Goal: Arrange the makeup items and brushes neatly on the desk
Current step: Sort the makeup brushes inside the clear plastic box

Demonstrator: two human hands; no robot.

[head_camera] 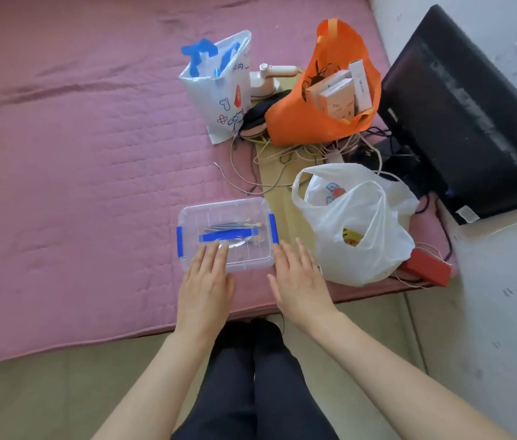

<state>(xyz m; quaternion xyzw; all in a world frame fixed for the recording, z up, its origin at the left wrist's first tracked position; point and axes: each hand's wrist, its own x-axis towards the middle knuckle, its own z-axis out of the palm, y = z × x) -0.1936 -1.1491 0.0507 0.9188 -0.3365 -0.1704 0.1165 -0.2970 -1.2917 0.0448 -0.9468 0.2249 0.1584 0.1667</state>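
Note:
A clear plastic box (pixel 244 214) with blue side latches and a blue handle on its lid sits near the front edge of a pink quilted mattress (pixel 76 154). Thin brushes and small makeup items (pixel 231 227) show through the lid. My left hand (pixel 206 281) lies flat with straight fingers, its fingertips on the near left part of the lid. My right hand (pixel 298 277) is flat and spread just right of the box, beside the right latch, holding nothing.
A white plastic bag (pixel 358 223) stands right of the box, a red box (pixel 425 265) beside it. Farther back are an orange bag (pixel 314 122) with cartons, a white printed bag (pixel 219 90), tangled cables (pixel 282 160) and a black monitor (pixel 466 115).

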